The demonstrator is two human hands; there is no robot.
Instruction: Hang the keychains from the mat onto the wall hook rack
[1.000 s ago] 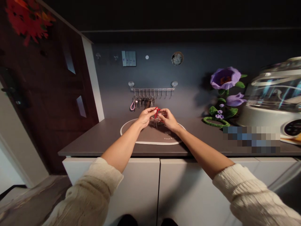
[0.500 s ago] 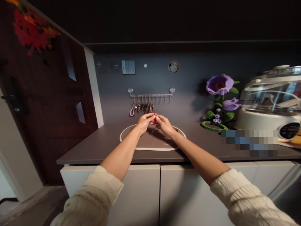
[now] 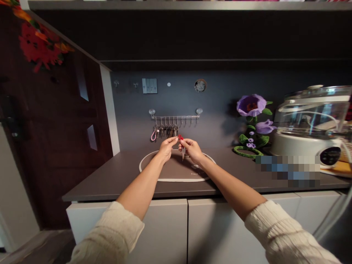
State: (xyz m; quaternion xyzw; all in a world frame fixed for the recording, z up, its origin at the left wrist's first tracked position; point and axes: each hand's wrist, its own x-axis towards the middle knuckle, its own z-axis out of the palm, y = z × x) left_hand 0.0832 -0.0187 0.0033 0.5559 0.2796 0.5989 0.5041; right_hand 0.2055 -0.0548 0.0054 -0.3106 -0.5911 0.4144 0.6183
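Note:
Over the mat, my right hand (image 3: 192,150) is closed on a key (image 3: 183,154) that hangs below its fingers. A small red loop (image 3: 180,138), perhaps a cord or tag of the key, sticks up between my two hands. My left hand (image 3: 166,148) pinches at the left side of this red loop with thumb and forefinger; its other fingers are curled. Behind my hands, several keys (image 3: 167,130) hang from the hooks of a clear rail (image 3: 176,117) on the wall, with a pink strap (image 3: 153,135) at the left end.
An oval brown mat (image 3: 150,176) with a white rim lies on the dark counter (image 3: 110,176). To the right stand a purple flower ornament (image 3: 251,106) and a white appliance with a clear top (image 3: 299,141). A dark shelf (image 3: 192,33) overhangs the counter.
My view has tilted up slightly. The red loop has turned upward between my fingertips, and the key now shows hanging under my right hand. My left fingers have drawn slightly apart from my right.

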